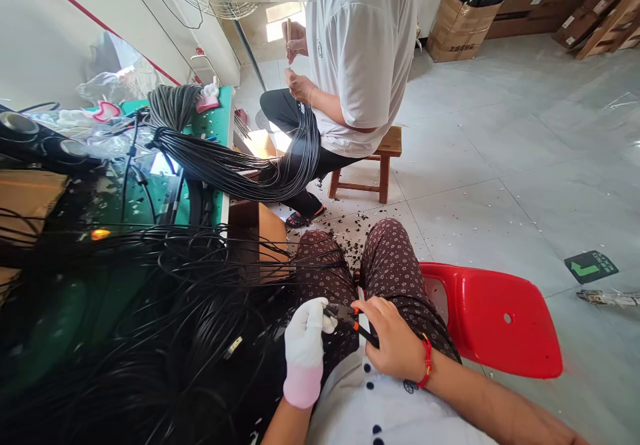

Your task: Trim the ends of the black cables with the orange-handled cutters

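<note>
My left hand (306,345), in a white glove, is closed in a pinch around a thin black cable end over my lap. My right hand (393,338), bare with a red wrist cord, grips black-and-orange pliers (350,318) whose jaws meet the gloved fingertips. A big tangle of black cables (165,338) spills from the green bench (217,125) onto my knees. My legs in dotted trousers (390,265) stretch forward.
A person in a white shirt (360,51) sits on a wooden stool (383,158) ahead, working another black cable bundle (280,171). A red plastic chair (495,318) stands at my right. Black cable scraps (345,228) litter the tiled floor. Cardboard boxes (457,28) sit far back.
</note>
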A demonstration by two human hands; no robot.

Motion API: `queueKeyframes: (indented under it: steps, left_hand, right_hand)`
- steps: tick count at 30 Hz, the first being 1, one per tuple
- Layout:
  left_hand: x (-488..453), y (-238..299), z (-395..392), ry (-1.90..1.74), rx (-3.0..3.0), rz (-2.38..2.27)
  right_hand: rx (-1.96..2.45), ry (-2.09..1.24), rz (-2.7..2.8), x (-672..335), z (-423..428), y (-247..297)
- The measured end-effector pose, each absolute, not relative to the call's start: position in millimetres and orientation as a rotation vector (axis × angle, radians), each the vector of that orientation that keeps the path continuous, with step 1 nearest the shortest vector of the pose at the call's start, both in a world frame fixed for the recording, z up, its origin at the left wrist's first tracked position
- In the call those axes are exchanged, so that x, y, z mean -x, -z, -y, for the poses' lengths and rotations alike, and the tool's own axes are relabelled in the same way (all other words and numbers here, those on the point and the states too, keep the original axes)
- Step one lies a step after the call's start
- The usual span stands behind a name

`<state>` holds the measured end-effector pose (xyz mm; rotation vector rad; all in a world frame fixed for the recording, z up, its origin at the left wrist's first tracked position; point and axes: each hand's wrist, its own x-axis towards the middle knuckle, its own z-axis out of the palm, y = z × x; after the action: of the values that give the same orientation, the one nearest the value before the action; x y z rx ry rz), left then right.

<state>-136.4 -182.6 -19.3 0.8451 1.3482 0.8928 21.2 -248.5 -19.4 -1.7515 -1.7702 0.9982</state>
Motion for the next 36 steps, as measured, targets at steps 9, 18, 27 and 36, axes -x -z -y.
queueKeyframes:
  steps: [9, 18, 27, 36]
  left_hand:
    - [138.9, 20.5, 184.5, -0.888, -1.033, -1.389]
    - [142.3, 27.4, 185.9, -0.865, -1.074, -1.368]
    - [144.7, 34.4, 186.0, -0.883, -1.022, -1.32]
    - [138.2, 30.6, 184.9, -0.96, -0.887, -1.208]
  right_hand:
    - [1.75, -1.027, 1.804, -24.6, 247.6, 16.5]
    - [1.724, -1.128, 1.748, -26.9, 246.7, 17.4]
    - [1.532, -1.506, 1.436, -24.8, 247.6, 14.8]
    - [1.432, -1.576, 1.225, -26.2, 244.4, 16.6]
